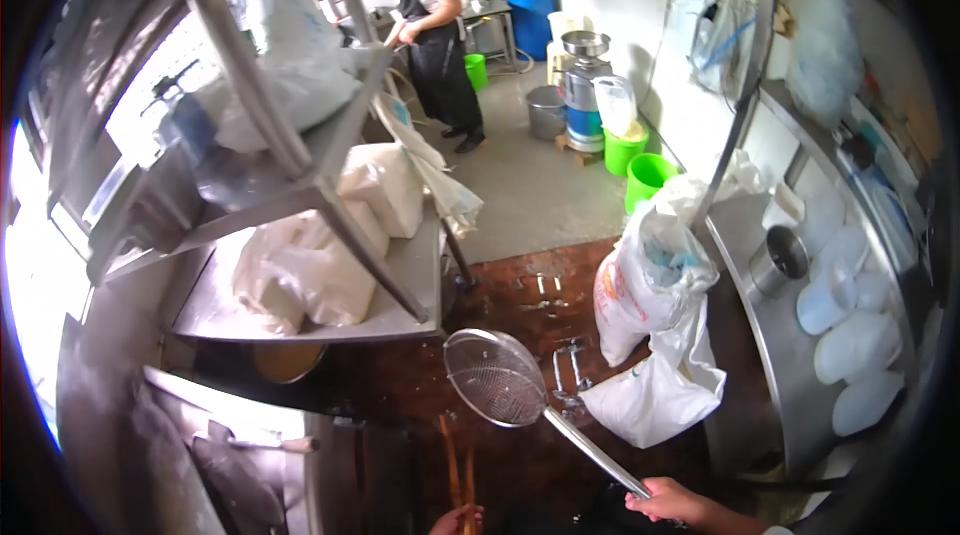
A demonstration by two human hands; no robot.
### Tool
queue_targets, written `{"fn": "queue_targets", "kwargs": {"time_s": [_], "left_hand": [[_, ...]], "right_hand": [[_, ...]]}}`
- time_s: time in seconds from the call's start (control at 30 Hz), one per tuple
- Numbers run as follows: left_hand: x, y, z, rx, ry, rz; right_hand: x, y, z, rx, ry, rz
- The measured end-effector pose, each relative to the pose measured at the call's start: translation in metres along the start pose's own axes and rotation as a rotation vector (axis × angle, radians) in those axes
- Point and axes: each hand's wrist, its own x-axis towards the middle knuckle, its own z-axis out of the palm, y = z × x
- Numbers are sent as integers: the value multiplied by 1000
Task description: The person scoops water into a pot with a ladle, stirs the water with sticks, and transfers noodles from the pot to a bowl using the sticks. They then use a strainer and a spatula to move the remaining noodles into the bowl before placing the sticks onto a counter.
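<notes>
Wire strainer: held clear in the air above the brown floor, beyond the near right corner of the steel table; not supported by any surface.

From left to right: plastic-wrapped bundles are carried by the steel table, toward its right edge; the long wooden sticks are gripped by the left hand, its fingers closed round their lower ends, the hand partly cut off by the view; the strainer's mesh bowl is placed ahead of and between the hands, with its long axis run diagonally from bowl, far left, to handle end, near right; that end is enclosed by the curled fingers of the right hand, which is the nearer to the strainer; the bowl and the sticks are seen apart.

A white sack is noted on the floor, right of the bowl; red printing is borne on its side but cannot be read; a metal pot is set near the left edge of the right-hand counter; no brand or label can be made out on the strainer.
</notes>
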Motion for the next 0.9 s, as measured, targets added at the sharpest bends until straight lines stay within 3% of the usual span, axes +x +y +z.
{"fn": "queue_targets", "kwargs": {"time_s": [0.1,0.17,0.23,0.3,0.37,0.6,0.7,0.77,0.9], "left_hand": [[-5,-19,-26,-37,-84,-301],[-43,-71,-42,-154,-169,-441],[-106,-104,-14,62,33,-250],[-170,-129,-1,413,75,-144],[-217,-157,-16,467,-15,-45],[-392,-223,-20,410,86,156],[-415,-243,-36,415,106,275],[-416,-249,-49,292,114,376],[-359,-237,-57,114,55,561]], "right_hand": [[-23,-27,-6,59,9,52],[-32,-39,-18,10,-73,62],[-43,-53,-33,-5,-29,7],[-57,-71,-47,-76,-43,-11],[-69,-90,-59,-102,-92,27],[-98,-137,-62,-207,-240,-72],[-113,-154,-42,-229,-216,-143],[-127,-170,-22,-319,-188,-310],[-140,-182,22,-353,-109,-443]]}}
